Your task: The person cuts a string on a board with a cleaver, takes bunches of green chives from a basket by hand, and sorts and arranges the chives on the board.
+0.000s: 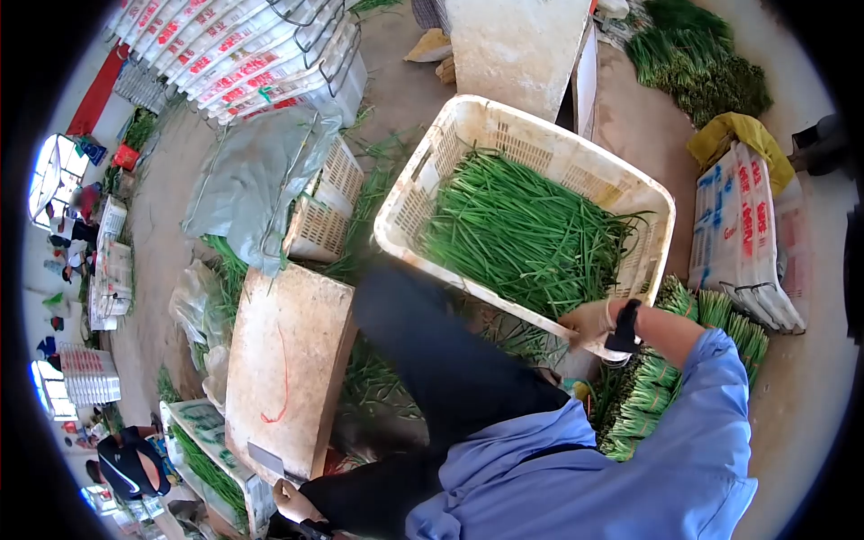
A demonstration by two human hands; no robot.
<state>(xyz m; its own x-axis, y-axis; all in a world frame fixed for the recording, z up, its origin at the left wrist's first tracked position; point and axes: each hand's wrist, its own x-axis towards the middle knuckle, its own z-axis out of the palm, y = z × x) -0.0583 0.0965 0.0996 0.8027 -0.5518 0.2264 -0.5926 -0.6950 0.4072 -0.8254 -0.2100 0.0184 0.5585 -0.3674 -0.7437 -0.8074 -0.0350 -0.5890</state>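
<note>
Right hand [589, 324] closed on the rim of the crate [558, 166] containing green stalks [522, 229]. Left hand [293, 501] beside a blade [265, 459]; grip cannot be determined.

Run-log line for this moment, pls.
left hand: by blade, grip unclear | right hand: on crate rim | crate: greens inside | bundles: near crate

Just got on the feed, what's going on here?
The person has their right hand on the near rim of a white crate, which holds a heap of loose green stalks. Their left hand is down by the near end of a worn board, close to a flat grey piece; whether it holds anything is unclear. Bundled stalks are stacked beside the right arm.
</note>
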